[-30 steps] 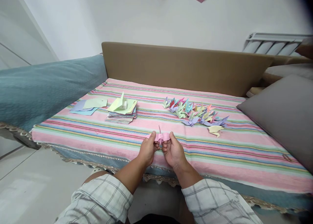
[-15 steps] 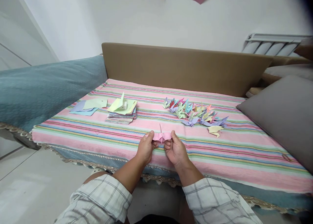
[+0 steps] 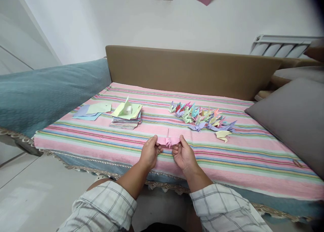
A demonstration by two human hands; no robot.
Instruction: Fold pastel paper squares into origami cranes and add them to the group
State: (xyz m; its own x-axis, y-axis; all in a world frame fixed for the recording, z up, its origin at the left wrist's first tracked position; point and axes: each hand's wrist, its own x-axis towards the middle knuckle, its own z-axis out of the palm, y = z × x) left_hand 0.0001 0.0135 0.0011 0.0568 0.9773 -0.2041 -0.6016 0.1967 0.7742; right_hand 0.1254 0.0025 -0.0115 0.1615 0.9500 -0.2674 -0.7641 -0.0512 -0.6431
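Between my two hands a pink paper crane (image 3: 168, 142) is held by its spread wings, just over the front of the striped cloth (image 3: 118, 142). My left hand (image 3: 150, 151) pinches the left wing tip between thumb and fingers. The right wing tip is pinched the same way by my right hand (image 3: 184, 153). The crane's thin tail or neck points up and away from me. Beyond my right hand lies a group of folded cranes (image 3: 198, 116) in many colours, with a pale yellow crane (image 3: 223, 135) at its near right edge.
Left of centre stands a stack of square paper (image 3: 126, 121), with a small white object (image 3: 128, 109) on top. Loose sheets (image 3: 95, 109) lie farther left. A grey cushion (image 3: 293, 120) covers the right side, and a brown backrest (image 3: 187, 71) runs along the back.
My hands have moved slightly apart, my right hand shifting a little to the right. The crane's wings now look more stretched out and curved.
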